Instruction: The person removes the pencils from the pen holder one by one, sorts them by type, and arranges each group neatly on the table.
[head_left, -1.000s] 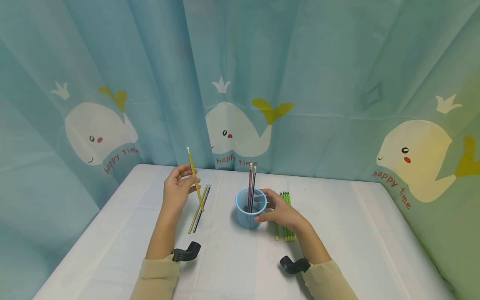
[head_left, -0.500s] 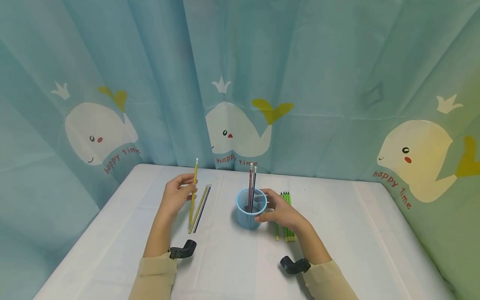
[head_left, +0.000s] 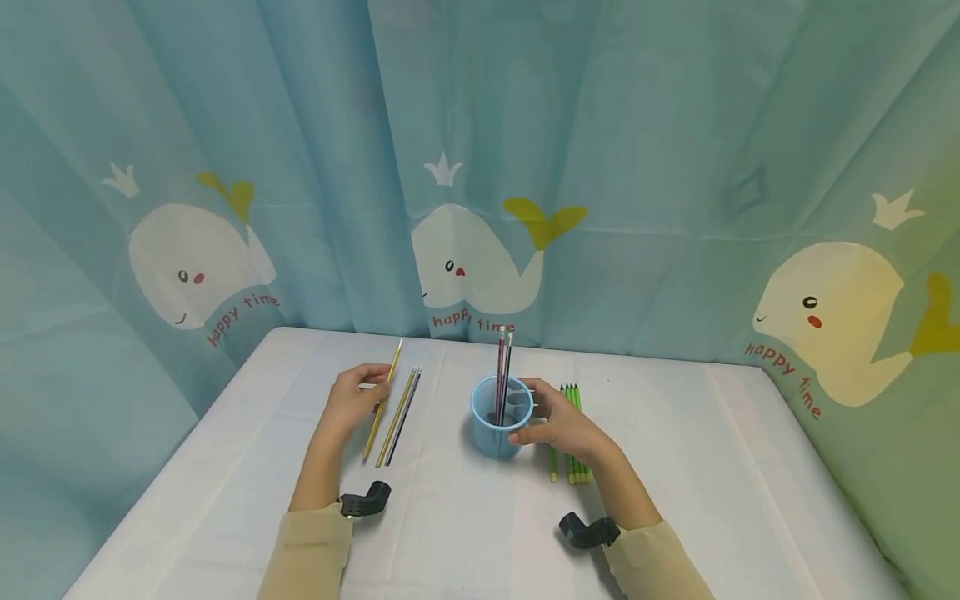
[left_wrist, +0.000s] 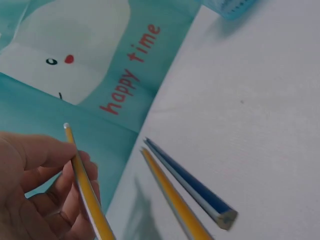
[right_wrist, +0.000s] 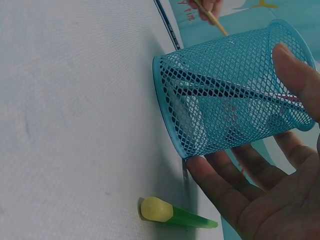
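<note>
My left hand [head_left: 351,404] pinches a yellow pencil [head_left: 372,435] between thumb and fingers, its white eraser end pointing away; in the left wrist view the pencil [left_wrist: 86,189] slants across the fingers. Just right of it, a second yellow pencil [head_left: 395,419] and a dark blue pencil [head_left: 406,417] lie side by side on the table. My right hand [head_left: 561,422] holds a light blue mesh pencil cup [head_left: 489,440], thumb and fingers spread round its side. Inside the cup stand a red pencil [head_left: 500,360] and a dark pencil [head_left: 509,358], eraser ends up.
Several green pencils [head_left: 576,400] lie on the white table [head_left: 480,533], partly behind my right hand. Close up, one green pencil [right_wrist: 190,218] shows its yellow end beneath the hand. A blue curtain [head_left: 637,167] with printed whales hangs along the table's far edge.
My left hand has lowered the yellow pencil toward the table and moved it left of the two lying pencils; its tilt has changed. My right hand and the cup have stayed put.
</note>
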